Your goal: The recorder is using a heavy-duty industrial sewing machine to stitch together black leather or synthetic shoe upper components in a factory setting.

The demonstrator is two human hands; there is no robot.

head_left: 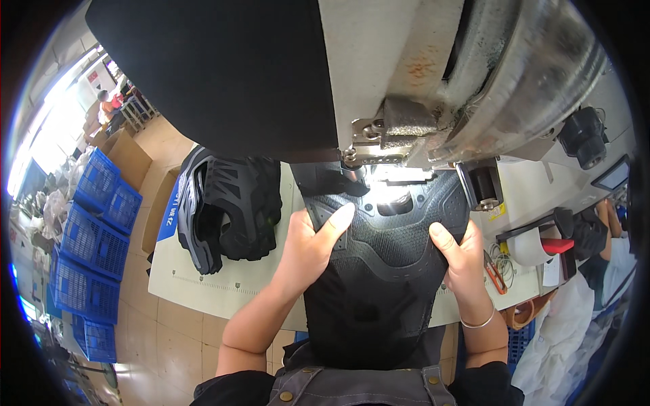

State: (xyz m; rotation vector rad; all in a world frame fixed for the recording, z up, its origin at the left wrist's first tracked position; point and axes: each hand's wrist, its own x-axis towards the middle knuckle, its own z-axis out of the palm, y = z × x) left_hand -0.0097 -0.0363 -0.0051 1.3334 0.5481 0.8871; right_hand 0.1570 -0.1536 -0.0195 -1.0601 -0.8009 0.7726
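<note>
Black mesh shoe upper lies flat under the head of a sewing machine, held at both edges by a worker's bare hands.

The left hand presses on the upper's left edge, thumb stretched flat across the fabric; the right hand pinches the right edge between thumb and fingers, a thin bracelet on its wrist. The piece rests on a pale worktable, its far end lit beneath the presser foot. A stack of finished black uppers sits on the table just left of the hands. Orange-handled snips lie near the right hand. Beyond the table, blue plastic crates and cardboard boxes stand on a tiled floor in a bright workshop.
</note>
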